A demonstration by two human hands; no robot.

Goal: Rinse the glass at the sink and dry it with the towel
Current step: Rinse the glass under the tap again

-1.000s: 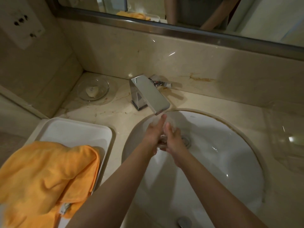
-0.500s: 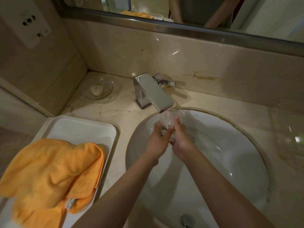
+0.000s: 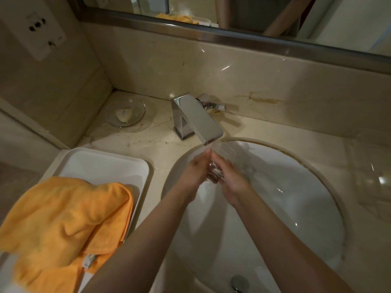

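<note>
A clear drinking glass (image 3: pixel 223 152) is tilted with its mouth up under the spout of the chrome faucet (image 3: pixel 196 118), over the white oval sink (image 3: pixel 296 187). My left hand (image 3: pixel 195 169) grips the glass on its left side and my right hand (image 3: pixel 231 176) grips it on the right, both near its base. Much of the glass is hidden between my fingers. An orange towel (image 3: pixel 63 220) lies crumpled on a white tray (image 3: pixel 101 163) at the left of the sink.
A glass soap dish (image 3: pixel 125 115) with a small soap sits in the back left corner of the marble counter. A clear bowl (image 3: pixel 372 172) stands at the right edge. A wall socket plate (image 3: pixel 40 28) and a mirror are above. The overflow hole (image 3: pixel 239 283) is near me.
The glass has tipped from mouth-down in the basin to mouth-up under the spout, both hands still around it. The camera has shifted slightly.
</note>
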